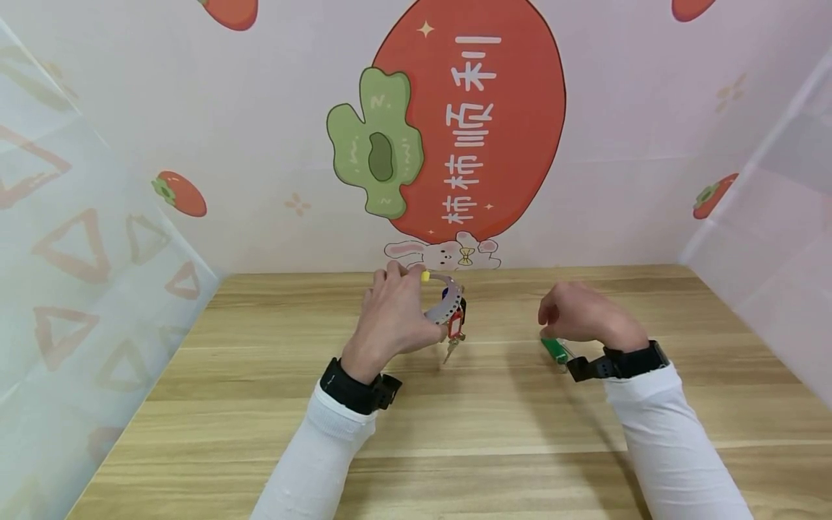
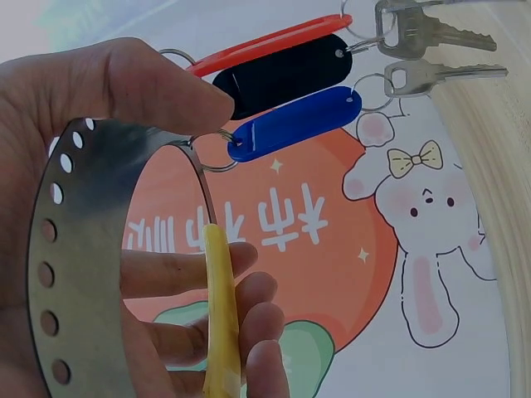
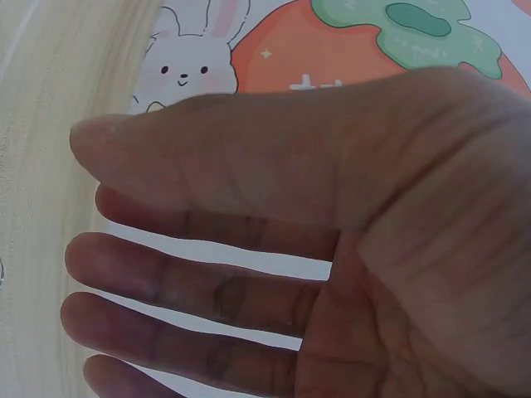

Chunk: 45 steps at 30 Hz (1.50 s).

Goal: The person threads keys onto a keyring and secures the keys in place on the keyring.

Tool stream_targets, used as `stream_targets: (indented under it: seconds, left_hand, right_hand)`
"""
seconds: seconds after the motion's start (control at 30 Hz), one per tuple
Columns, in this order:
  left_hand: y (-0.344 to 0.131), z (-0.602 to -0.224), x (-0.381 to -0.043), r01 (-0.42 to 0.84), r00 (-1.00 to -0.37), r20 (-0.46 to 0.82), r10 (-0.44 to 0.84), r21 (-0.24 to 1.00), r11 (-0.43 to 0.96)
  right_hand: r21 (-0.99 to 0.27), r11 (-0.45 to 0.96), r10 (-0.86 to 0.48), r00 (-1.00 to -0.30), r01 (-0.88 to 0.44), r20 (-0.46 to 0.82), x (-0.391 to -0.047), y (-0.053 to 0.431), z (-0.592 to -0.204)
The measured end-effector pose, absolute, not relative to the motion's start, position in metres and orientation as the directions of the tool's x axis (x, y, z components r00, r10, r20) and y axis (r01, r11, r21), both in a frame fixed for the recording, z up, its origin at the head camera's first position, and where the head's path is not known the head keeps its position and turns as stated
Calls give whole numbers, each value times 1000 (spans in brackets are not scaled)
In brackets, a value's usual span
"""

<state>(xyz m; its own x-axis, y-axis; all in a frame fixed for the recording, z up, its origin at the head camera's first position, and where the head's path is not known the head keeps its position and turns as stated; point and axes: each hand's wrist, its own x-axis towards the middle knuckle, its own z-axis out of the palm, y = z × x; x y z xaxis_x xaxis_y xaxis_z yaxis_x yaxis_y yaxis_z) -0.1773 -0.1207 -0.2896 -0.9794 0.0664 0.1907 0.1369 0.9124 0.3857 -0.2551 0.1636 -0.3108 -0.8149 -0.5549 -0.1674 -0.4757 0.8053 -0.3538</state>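
Note:
My left hand (image 1: 395, 310) grips a perforated metal ring (image 2: 79, 274) with a yellow end piece (image 2: 220, 315); the fingers curl at the yellow piece while the thumb lies by the band. From the ring hang a red key tag (image 1: 456, 323), a black key tag (image 2: 286, 76) and a blue key tag (image 2: 294, 123), with metal keys (image 2: 444, 75) beyond them. My right hand (image 1: 588, 314) hovers over the table with fingers extended in the right wrist view. Just below its fingertips is a green key tag (image 1: 555, 351) with a silver key beside it, seen only in the head view.
A wood-grain table (image 1: 468, 426) spreads under both hands. Behind it stands a printed backdrop (image 1: 624, 180) with a large red persimmon and a white rabbit. Patterned side panels (image 1: 78, 238) rise at left and right.

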Motion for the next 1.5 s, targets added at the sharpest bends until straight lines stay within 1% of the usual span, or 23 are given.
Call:
stream_targets:
  seconds: [0.23,0.43,0.63,0.77,0.97,1.27,1.5]
  left_hand:
    - [-120,-291,-177,133,-981,180,67,388,912]
    - [-119,-290,-177,142,-979,191,70,396,907]
    - [-119,-289,-178,145,-978,194,72,393,908]
    - [-119,-289,-178,145,-978,194,72,392,909]
    - [-119,-288,-178,144,-978,194,71,393,908]
    - [-119,-288,-178,136,-982,178,70,387,912]
    - [-119,-289,-179,129,-983,170,68,384,914]
  right_hand:
    - [-346,812,-547,-820,-470,-170,-255,158,-316]
    - [-333,809,-551,-822,-484,-145,-256,158,-319]
    - [-315,771,-611,-782,-553,-122,-258,158,-325]
    - [-298,755,-640,-754,-584,-145,-259,159,-328]
    - [-269,746,-659,-732,-609,-174,-258,163,-331]
    - [-238,781,-623,-744,-578,-241,-254,170,-339]
    - [-222,774,-634,-734,-594,-245,-251,174,-346]
